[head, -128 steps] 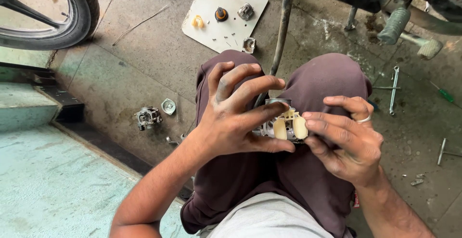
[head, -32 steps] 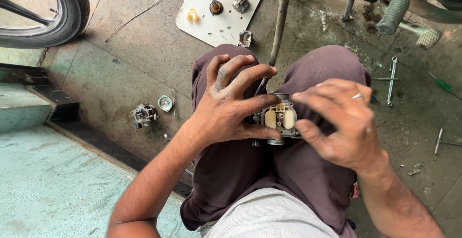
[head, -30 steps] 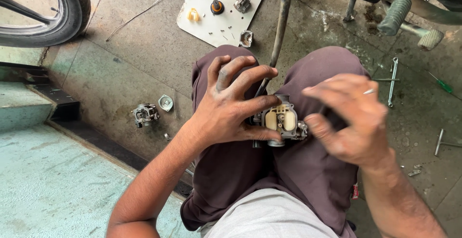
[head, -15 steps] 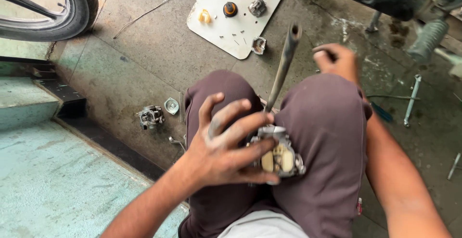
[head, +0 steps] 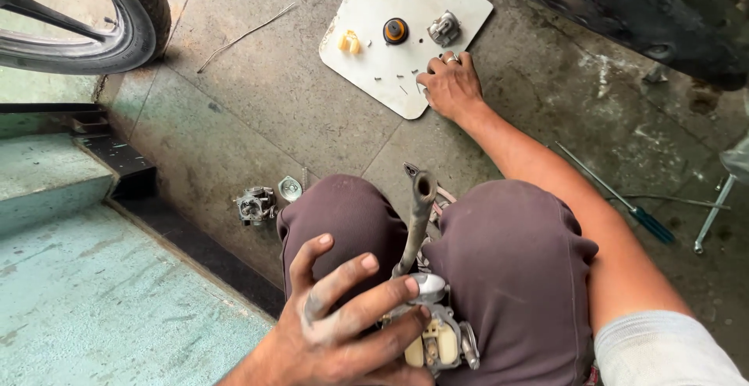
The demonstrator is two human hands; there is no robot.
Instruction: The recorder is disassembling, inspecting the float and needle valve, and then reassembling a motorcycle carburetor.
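My left hand (head: 343, 331) clamps carburetor (head: 433, 335) on lap; right hand (head: 451, 85) fingers curled over tiny screws (head: 390, 81) on white plate (head: 374, 35). Pinch one, go slow.

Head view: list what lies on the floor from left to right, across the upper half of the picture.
Wheel → thin wire → yellow part on the white plate → orange-topped cap → small metal part → right hand → blue-handled screwdriver.
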